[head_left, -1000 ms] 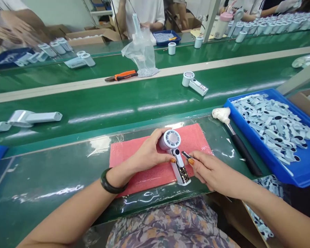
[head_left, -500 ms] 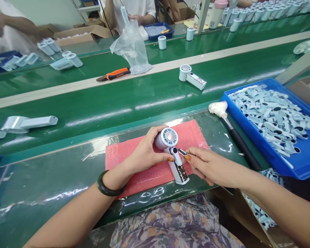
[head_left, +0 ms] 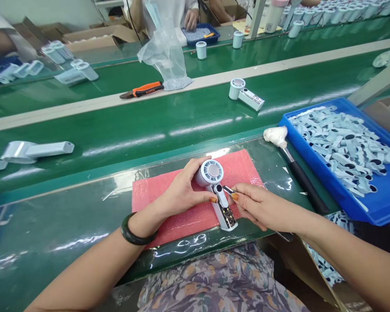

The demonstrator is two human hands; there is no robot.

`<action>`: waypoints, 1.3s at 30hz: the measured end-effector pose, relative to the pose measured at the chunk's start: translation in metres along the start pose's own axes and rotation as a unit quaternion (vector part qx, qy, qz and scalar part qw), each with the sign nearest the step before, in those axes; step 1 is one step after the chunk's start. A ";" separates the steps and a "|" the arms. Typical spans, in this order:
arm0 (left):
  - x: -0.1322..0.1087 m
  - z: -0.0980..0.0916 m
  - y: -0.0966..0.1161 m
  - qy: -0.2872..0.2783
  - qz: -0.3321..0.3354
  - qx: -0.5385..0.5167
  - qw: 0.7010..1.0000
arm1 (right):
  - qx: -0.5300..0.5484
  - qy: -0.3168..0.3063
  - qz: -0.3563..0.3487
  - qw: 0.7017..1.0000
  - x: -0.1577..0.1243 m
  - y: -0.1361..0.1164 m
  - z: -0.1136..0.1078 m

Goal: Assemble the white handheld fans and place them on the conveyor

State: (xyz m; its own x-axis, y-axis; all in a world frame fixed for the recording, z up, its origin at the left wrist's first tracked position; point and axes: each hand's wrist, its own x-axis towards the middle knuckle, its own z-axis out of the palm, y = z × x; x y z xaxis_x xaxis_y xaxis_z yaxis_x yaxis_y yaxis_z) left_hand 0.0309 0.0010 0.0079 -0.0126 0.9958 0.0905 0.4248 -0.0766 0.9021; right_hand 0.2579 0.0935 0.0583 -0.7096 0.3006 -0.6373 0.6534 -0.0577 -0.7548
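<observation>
My left hand (head_left: 185, 190) is wrapped round the head of a pale blue handheld fan (head_left: 212, 172), its thumb against the handle. The fan lies on a pink foam pad (head_left: 169, 190). Its handle is uncovered at the lower part, showing a dark circuit board (head_left: 227, 216), with a small light-blue cover piece (head_left: 221, 197) at the upper part. From the right, my right hand (head_left: 251, 203) grips a slim metal tool (head_left: 228, 190) whose tip is beside that cover piece. Most of the tool is hidden in my fingers, so its kind is unclear.
At right, a blue tray (head_left: 388, 203) holds many cover pieces; a hammer with a wrapped head (head_left: 303, 182) lies beside it. On the green belt are another fan (head_left: 247, 95) and fan bodies (head_left: 39, 151). Beyond are orange-handled pliers (head_left: 144, 89), a plastic bag (head_left: 169, 60) and co-workers.
My hands, the fan and the tool hold nearly the same place. The fan on the near belt has shifted slightly right, far-belt parts slightly left. A co-worker's hand is now over the far tray.
</observation>
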 end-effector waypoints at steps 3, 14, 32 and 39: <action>-0.001 0.000 0.000 -0.002 0.004 0.003 1.000 | 0.001 -0.013 -0.030 0.999 0.004 0.005 -0.002; -0.028 0.016 0.009 0.140 -0.061 0.073 0.986 | 0.054 0.082 -0.148 0.984 0.007 0.020 -0.001; -0.057 0.053 0.062 0.180 -0.179 -0.598 0.760 | 0.011 0.230 -0.273 0.934 0.000 0.021 0.075; -0.067 0.051 0.049 0.129 -0.179 -0.637 0.739 | -0.019 0.194 -0.261 0.945 -0.016 0.011 0.064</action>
State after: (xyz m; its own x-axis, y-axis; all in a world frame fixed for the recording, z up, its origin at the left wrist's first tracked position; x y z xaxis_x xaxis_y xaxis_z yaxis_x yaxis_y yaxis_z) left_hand 0.0983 -0.0671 0.0247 -0.1592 0.9335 -0.3214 -0.8417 0.0418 0.5383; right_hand 0.2597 0.0270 0.0502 -0.7928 0.6056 -0.0689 0.2546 0.2263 -0.9402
